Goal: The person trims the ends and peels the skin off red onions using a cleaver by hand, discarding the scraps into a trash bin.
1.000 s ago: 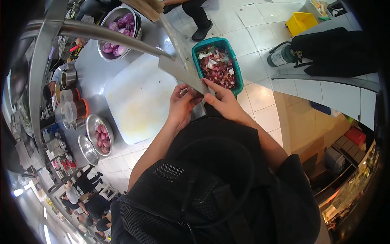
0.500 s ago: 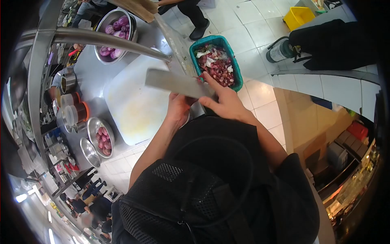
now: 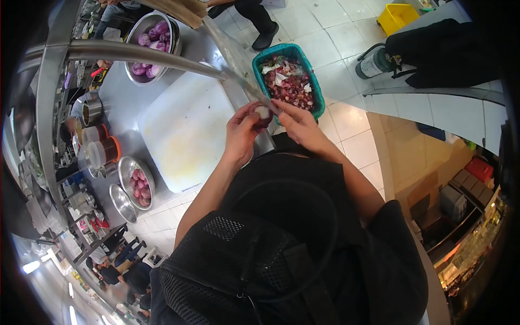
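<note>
In the head view my left hand (image 3: 240, 135) is closed round a red onion (image 3: 262, 114) whose pale cut face shows. My right hand (image 3: 300, 129) grips a knife (image 3: 259, 95), its blade seen nearly edge-on beside the onion; the handle is hidden in the fingers. Both hands are close together over the near edge of the steel table (image 3: 123, 95). To their left lies a white cutting board (image 3: 179, 122) with a few dark specks. Just beyond the hands, a teal basket (image 3: 320, 103) holds onion skins and white scraps.
Peeled onions fill a steel bowl (image 3: 134, 73) at the far end; onions with skins sit in another steel bowl (image 3: 128, 169). A metal rail (image 3: 146, 56) crosses above the table. A fire extinguisher (image 3: 374, 64) and yellow bucket (image 3: 400, 18) stand right. A person's leg (image 3: 257, 19) is nearby.
The knife blade has turned from flat and broad to nearly edge-on, away from over the board. My left hand has come up, bringing the red onion into view.
</note>
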A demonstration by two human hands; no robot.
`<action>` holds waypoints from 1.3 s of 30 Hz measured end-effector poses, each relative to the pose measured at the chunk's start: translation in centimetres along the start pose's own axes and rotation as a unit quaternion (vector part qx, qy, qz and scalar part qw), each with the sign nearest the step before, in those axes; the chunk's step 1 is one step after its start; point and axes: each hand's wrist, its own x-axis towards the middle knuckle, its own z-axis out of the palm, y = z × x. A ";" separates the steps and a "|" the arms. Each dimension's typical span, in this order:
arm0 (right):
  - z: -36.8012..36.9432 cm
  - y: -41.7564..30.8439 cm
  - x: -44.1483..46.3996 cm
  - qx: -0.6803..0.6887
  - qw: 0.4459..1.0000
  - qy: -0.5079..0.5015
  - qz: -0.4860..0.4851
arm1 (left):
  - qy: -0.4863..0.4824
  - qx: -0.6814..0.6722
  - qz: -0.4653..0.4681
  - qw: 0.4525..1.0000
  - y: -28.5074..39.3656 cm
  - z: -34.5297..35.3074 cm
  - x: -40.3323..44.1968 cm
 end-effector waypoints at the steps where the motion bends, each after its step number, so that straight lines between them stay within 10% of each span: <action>1: -0.7 0.0 0.1 0.017 1.000 -0.009 0.011 | 0.001 -0.019 -0.002 1.000 0.3 0.3 -0.1; 6: -3.4 0.8 1.4 0.050 0.998 -0.009 0.037 | -0.012 -0.027 -0.020 0.999 0.6 -0.1 -0.2; 11: -1.5 1.0 1.0 -0.255 0.959 0.057 -0.108 | 0.005 0.002 -0.019 1.000 0.6 -0.4 0.0; 16: 0.8 -4.1 -0.2 -0.403 0.915 -0.015 0.002 | 0.004 0.021 0.027 0.999 0.8 0.4 0.1; 25: 0.1 -0.1 1.1 -0.337 0.938 -0.010 -0.078 | 0.018 -0.010 0.018 1.000 1.3 0.4 0.0; 30: -1.4 -0.6 1.6 0.069 0.995 -0.063 0.038 | 0.015 -0.032 -0.026 0.999 0.7 -0.3 0.6; 39: -3.0 1.5 4.2 0.068 0.997 -0.009 0.033 | -0.050 -0.059 -0.045 0.996 0.9 -0.6 0.4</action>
